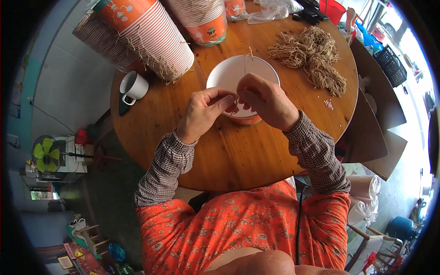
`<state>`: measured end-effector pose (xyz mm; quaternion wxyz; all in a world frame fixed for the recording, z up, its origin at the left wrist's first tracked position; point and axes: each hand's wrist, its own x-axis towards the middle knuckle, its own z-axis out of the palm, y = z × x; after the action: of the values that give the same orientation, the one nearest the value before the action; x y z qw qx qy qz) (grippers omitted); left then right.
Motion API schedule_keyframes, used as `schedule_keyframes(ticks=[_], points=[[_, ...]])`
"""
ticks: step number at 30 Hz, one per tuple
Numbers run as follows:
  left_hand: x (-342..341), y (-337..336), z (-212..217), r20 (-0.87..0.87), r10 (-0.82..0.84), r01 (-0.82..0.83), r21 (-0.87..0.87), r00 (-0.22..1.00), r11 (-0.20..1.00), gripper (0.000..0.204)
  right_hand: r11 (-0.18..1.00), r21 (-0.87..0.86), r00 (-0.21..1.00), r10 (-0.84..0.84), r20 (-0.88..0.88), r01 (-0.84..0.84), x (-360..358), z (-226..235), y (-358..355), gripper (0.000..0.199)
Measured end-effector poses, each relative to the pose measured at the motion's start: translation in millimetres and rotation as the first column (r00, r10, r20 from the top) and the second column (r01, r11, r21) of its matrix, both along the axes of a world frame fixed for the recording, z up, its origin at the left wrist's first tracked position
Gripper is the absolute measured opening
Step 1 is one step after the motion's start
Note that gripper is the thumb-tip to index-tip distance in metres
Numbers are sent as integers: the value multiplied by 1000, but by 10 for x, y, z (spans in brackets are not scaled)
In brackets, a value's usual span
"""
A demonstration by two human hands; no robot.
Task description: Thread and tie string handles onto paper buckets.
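A paper bucket point(220, 74), white inside with an orange printed wall, stands on the table in front of me. A thin tan string point(244, 68) rises from its far rim and runs down to my fingers. My left hand point(201, 114) is closed, thumb and forefinger pinched on the string over the bucket's near rim. Close beside it, my right hand point(271, 101) has its fingers curled in a pinch on the same string. The exact grip between the fingertips is partly hidden.
Leaning stacks of paper buckets point(158, 41) with strings draped over them fill the far left of the round wooden table point(220, 165). A white enamel mug point(135, 86) stands at the left edge. Tan string bundles point(309, 52) and small pale bits point(328, 105) lie right. Cardboard boxes point(366, 133) flank the table.
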<state>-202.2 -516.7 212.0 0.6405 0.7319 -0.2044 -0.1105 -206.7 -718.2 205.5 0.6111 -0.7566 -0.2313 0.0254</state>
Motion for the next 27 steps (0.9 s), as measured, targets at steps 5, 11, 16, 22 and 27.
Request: schedule_keyframes(ticks=[5, 11, 16, 22, 27], points=[[3, 1, 16, -12, -10, 10, -17, 1000, 1000, 17, 989, -66, 983, -120, 137, 130, 7, -11, 11, 11], [61, 14, -20, 113, -74, 57, 142, 991, 988, 18, 951, -165, 926, -197, 321, 260, -15, 56, 43, 10], [100, 32, -33, 74, -84, 76, 104, 994, 992, 19, 943, -187, 916, -198, 350, 275, 9, 52, 66, 11], [114, 5, 15, 64, -64, 60, 62, 996, 996, 17, 946, -210, 930, -173, 323, 248, 25, 65, 87, 11], [128, 39, -28, -8, 4, -4, -37, 1000, 999, 15, 942, -173, 907, -210, 365, 288, 22, 103, 83, 11]])
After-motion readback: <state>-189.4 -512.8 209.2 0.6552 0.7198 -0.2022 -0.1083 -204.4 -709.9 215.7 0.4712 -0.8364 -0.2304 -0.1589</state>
